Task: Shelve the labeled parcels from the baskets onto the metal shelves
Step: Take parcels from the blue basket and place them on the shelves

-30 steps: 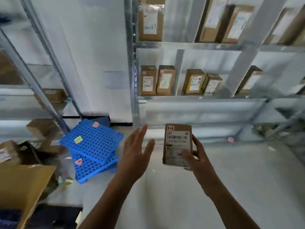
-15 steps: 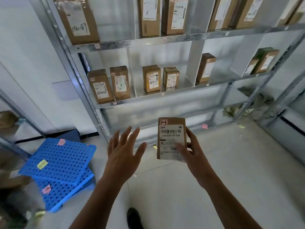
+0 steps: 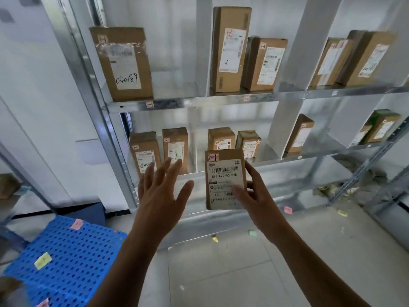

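A small brown parcel point(image 3: 224, 173) with a white barcode label and a red-marked tag "1-1" stands upright in the air before the metal shelves point(image 3: 199, 103). My right hand point(image 3: 254, 196) grips its lower right side, thumb across the label. My left hand point(image 3: 161, 191) is raised to the left of the parcel, fingers spread, holding nothing. Behind them the middle shelf carries several small labeled boxes, among them one tagged "1-1" point(image 3: 145, 151). The shelf above bears larger cartons, one marked "040189" point(image 3: 122, 63).
Blue perforated plastic pallets point(image 3: 64, 260) with sticky notes lie on the floor at lower left. Another rack's grey posts point(image 3: 20, 167) stand at far left. Small coloured notes dot the floor near the lowest shelf rail point(image 3: 221, 220). A further rack runs along the right.
My view has risen and drawn closer to the shelves. Both hands have lifted with the parcel, which now overlaps the middle shelf. The grip looks unchanged.
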`<state>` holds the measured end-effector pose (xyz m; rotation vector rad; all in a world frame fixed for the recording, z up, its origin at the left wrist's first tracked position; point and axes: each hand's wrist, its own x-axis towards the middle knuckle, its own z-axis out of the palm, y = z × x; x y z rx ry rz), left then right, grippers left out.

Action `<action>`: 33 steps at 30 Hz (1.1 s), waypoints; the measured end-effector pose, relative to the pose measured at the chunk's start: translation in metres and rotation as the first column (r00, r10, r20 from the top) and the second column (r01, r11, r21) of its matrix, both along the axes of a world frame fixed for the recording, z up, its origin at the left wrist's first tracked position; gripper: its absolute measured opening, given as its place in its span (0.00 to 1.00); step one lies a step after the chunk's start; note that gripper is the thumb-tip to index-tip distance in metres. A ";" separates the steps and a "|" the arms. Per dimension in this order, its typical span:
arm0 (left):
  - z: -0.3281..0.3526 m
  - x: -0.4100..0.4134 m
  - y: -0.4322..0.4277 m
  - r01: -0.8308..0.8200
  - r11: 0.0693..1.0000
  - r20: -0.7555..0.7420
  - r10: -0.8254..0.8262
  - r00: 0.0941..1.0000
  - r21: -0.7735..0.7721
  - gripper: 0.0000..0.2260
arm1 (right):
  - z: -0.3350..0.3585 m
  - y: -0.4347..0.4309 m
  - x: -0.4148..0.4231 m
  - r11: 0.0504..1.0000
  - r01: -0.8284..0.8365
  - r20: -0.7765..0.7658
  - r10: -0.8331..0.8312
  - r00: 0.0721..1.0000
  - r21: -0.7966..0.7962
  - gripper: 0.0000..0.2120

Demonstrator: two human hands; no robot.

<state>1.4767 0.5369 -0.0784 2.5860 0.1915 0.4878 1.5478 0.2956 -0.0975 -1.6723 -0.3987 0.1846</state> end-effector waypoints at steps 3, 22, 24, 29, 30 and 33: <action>0.018 0.026 0.030 -0.008 1.000 0.085 0.007 0.996 0.007 0.34 | 0.019 0.038 0.036 0.999 -0.031 0.088 0.030 0.996 0.010 0.32; 0.113 0.223 0.079 0.173 0.839 0.401 0.058 0.914 -0.516 0.12 | 0.128 0.188 0.251 0.964 -0.202 0.382 0.123 0.916 0.172 0.35; 0.111 0.241 0.082 0.137 0.850 0.407 0.097 0.908 -0.509 0.13 | 0.129 0.197 0.267 0.958 -0.228 0.377 0.148 0.914 0.177 0.34; 0.098 0.274 0.083 0.022 0.888 0.370 0.169 0.914 -0.459 0.15 | 0.121 0.213 0.301 0.964 -0.203 0.396 0.121 0.910 0.172 0.29; 0.096 0.279 0.082 -0.005 0.885 0.359 0.194 0.913 -0.465 0.15 | 0.119 0.216 0.306 0.964 -0.203 0.386 0.123 0.914 0.173 0.29; 0.090 0.296 0.083 -0.082 0.872 0.344 0.275 0.898 -0.482 0.15 | 0.114 0.222 0.317 0.960 -0.220 0.359 0.146 0.922 0.175 0.27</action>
